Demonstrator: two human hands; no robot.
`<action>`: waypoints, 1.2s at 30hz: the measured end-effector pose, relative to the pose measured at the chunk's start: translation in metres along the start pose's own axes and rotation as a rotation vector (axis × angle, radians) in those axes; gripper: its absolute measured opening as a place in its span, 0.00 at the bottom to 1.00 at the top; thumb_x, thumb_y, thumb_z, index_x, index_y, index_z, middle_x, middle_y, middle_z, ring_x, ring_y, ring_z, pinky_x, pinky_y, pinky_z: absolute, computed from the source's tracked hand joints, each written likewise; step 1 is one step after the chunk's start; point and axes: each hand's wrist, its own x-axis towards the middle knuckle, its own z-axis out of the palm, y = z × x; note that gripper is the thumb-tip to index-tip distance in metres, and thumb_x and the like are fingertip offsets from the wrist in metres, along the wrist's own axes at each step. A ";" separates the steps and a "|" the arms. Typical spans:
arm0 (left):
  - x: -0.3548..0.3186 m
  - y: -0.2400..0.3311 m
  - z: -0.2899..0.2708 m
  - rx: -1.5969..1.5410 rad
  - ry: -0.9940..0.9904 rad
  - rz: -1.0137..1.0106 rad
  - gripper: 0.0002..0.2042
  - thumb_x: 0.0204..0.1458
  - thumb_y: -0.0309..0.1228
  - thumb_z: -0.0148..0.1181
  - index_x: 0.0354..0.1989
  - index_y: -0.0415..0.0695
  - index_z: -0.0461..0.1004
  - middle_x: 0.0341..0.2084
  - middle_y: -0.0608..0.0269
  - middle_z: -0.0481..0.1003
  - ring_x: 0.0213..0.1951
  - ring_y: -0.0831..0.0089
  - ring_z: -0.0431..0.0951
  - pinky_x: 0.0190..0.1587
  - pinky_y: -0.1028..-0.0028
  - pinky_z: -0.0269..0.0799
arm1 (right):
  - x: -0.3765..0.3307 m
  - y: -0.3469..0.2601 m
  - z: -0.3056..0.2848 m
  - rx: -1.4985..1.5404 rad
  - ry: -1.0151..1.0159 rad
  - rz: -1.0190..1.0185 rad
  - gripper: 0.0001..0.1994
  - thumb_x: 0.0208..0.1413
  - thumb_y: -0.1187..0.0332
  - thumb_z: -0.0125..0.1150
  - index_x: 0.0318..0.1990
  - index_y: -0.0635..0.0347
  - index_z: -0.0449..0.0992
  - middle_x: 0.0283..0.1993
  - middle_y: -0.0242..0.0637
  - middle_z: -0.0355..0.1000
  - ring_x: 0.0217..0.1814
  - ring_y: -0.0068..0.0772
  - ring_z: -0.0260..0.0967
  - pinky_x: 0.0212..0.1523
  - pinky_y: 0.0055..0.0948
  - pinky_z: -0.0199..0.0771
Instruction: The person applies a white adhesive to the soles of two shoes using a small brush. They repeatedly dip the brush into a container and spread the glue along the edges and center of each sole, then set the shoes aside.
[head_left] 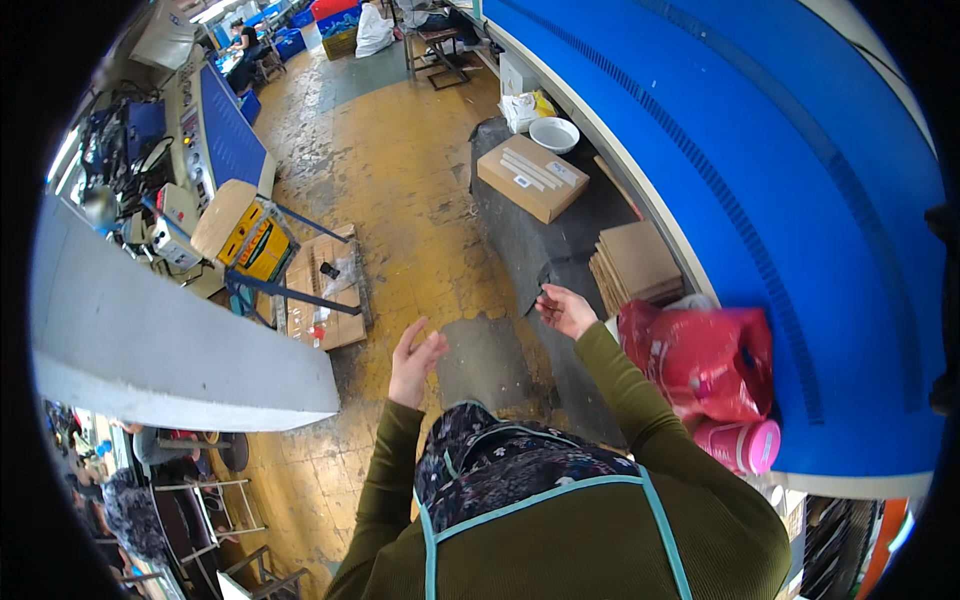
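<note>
1. A worn yellow floor (400,170) is seen between a grey desk (180,350) on the left and a blue conveyor (800,200) on the right.
2. The small dark object (540,292) pinched in the right hand (566,310) is too small to be made out.
3. The left hand (415,360) is raised near it, fingers spread and empty; a red bag (705,360) lies to the right.

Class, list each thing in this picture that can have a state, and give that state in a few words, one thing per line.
left hand: raised, open, fingers spread, holding nothing.
right hand: raised, fingers pinching a small dark thing, too small to identify.
cardboard box: closed, white strips lying on top.
white bowl: upright, appears empty.
flat cardboard sheets: stacked, unfolded.
red plastic bag: bulging, resting against the blue conveyor.
pink bottle: lying on its side, capped.
</note>
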 end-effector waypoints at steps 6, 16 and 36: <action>0.297 0.020 0.013 -0.241 -0.072 -0.308 0.37 0.55 0.49 0.58 0.68 0.48 0.48 0.59 0.47 0.65 0.59 0.59 0.67 0.61 0.63 0.56 | 0.175 -0.059 -0.002 0.074 0.215 -0.008 0.14 0.59 0.66 0.56 0.52 0.51 0.70 0.38 0.30 0.74 0.39 0.29 0.72 0.38 0.35 0.70; 0.674 -0.060 0.133 -0.042 -0.040 -0.563 0.42 0.45 0.49 0.69 0.65 0.48 0.54 0.61 0.46 0.58 0.64 0.50 0.56 0.65 0.51 0.48 | 0.342 -0.060 -0.032 0.708 0.722 -0.071 0.13 0.57 0.60 0.56 0.48 0.50 0.69 0.41 0.35 0.68 0.42 0.35 0.68 0.41 0.42 0.65; 0.611 -0.001 0.188 0.082 0.102 -0.609 0.61 0.30 0.63 0.71 0.66 0.56 0.33 0.59 0.52 0.59 0.54 0.49 0.68 0.55 0.50 0.64 | 0.313 -0.113 -0.051 0.726 0.432 -0.420 0.34 0.57 0.58 0.61 0.69 0.44 0.52 0.66 0.37 0.55 0.65 0.41 0.57 0.60 0.53 0.61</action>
